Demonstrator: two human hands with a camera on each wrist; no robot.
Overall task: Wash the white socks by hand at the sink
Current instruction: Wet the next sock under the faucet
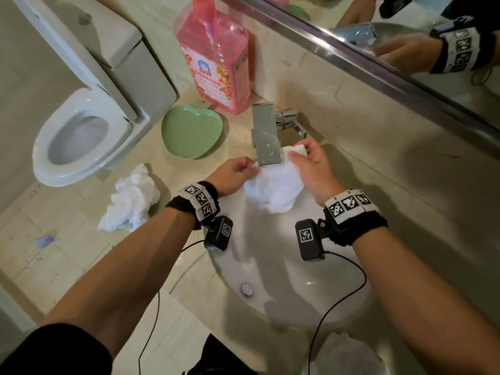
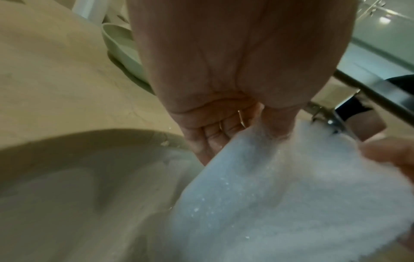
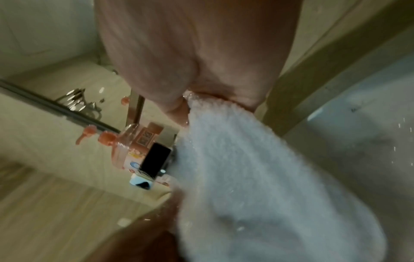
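A wet white sock point(image 1: 276, 185) hangs over the sink basin point(image 1: 273, 269), just under the square chrome faucet spout point(image 1: 266, 133). My left hand point(image 1: 236, 173) pinches its left edge and my right hand point(image 1: 308, 163) grips its top right corner. The left wrist view shows the thumb and fingers of my left hand point(image 2: 253, 124) pinching the sock point(image 2: 291, 195). In the right wrist view my right hand point(image 3: 201, 99) holds the sock point(image 3: 257, 186) bunched at its top. A second white sock point(image 1: 131, 201) lies crumpled on the counter to the left of the sink.
A pink detergent bottle point(image 1: 216, 58) stands on the counter behind a green heart-shaped dish point(image 1: 190, 132). The toilet point(image 1: 81, 136) is at the left. A mirror point(image 1: 405, 36) runs along the back right. Another white cloth point(image 1: 349, 355) lies at the sink's near edge.
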